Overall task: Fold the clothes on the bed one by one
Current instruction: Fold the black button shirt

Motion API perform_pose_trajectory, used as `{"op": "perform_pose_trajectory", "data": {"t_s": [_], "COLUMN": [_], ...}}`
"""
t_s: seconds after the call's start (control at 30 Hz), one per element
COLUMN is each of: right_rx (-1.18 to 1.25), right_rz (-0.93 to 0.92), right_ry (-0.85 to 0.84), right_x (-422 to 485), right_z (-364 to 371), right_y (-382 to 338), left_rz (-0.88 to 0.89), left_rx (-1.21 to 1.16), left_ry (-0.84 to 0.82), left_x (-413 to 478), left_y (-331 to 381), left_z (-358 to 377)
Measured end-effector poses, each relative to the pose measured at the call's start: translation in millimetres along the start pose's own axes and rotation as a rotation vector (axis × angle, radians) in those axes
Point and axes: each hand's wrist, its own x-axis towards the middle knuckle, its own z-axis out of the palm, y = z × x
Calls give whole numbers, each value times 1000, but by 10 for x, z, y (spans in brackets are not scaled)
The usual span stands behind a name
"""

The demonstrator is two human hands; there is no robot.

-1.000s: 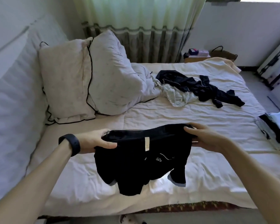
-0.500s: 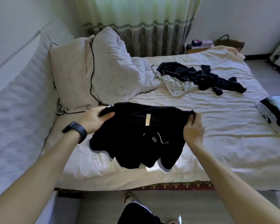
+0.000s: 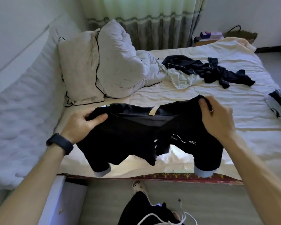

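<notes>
The black top (image 3: 136,137), which half a second ago lay partly on the bed (image 3: 201,101), now hangs in the air above the bed's near edge with its pale-cuffed sleeves dangling. The left hand (image 3: 83,125) and right hand (image 3: 217,120) each have fingers (image 3: 203,104) grasping a shoulder corner. It looks like a shake-out and re-spread, so this piece's folding has barely begun, and the dark heap (image 3: 209,70) behind still waits.

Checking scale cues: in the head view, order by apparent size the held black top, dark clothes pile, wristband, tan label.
1. black top, though nearness to the camera inflates it
2. dark clothes pile
3. wristband
4. tan label
</notes>
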Motion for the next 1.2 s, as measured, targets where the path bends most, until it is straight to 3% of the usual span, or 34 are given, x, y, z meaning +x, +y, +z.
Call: {"op": "perform_pose_trajectory", "data": {"t_s": [0.33,0.6,0.7,0.8,0.87,1.0,1.2], "right_rx": [-27,-176,-235,-167,-258,-290,-196], "right_rz": [15,74,190,474,573,622,1079], "right_ry": [23,-179,-216,-293,-440,-557,-780], "right_x": [1047,2454,2920,3107,2842,1585,-249], "right_z": [414,1973,2614,3155,3455,3757,3539], "right_y": [56,872,1254,1620,1758,1778,1655], "left_rz": [-123,-127,-139,-159,-147,-236,-738], "left_rx": [49,575,563,616,712,639,490], "left_ry": [-123,-168,-196,-172,-205,-357,-444], "left_x": [1206,3392,4141,4518,4394,3488,1744], "left_y": [-14,-1419,-2005,-2417,-2623,-3049,-3594], "left_z": [-195,627,1055,1561,1867,2330,2515]}}
